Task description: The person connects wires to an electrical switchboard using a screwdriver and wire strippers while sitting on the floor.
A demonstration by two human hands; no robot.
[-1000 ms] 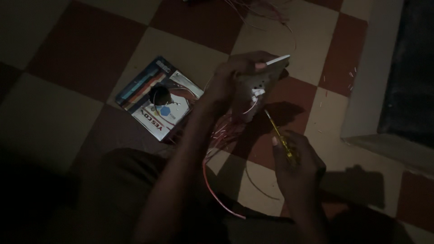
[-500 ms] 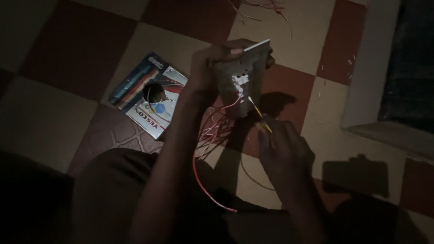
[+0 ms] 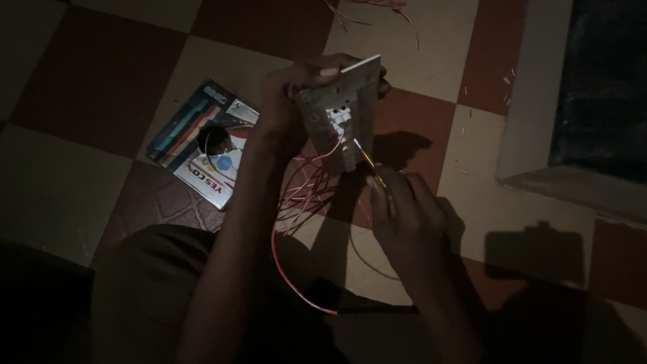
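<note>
Fingers (image 3: 296,84) of the left hand (image 3: 286,101) clamp a switch plate (image 3: 340,111) by its edge, tilted back-side up so its terminals face the person. Right hand (image 3: 401,209) closes around a yellow screwdriver (image 3: 367,158), tip set at the white terminals. Red wires (image 3: 300,195) hang from the plate toward the tiled floor (image 3: 418,40). A flat packet (image 3: 202,145) lies beside the left forearm.

My only view comes from the head camera, looking steeply down and close over both arms onto the checkered floor (image 3: 418,47), dimly lit.
</note>
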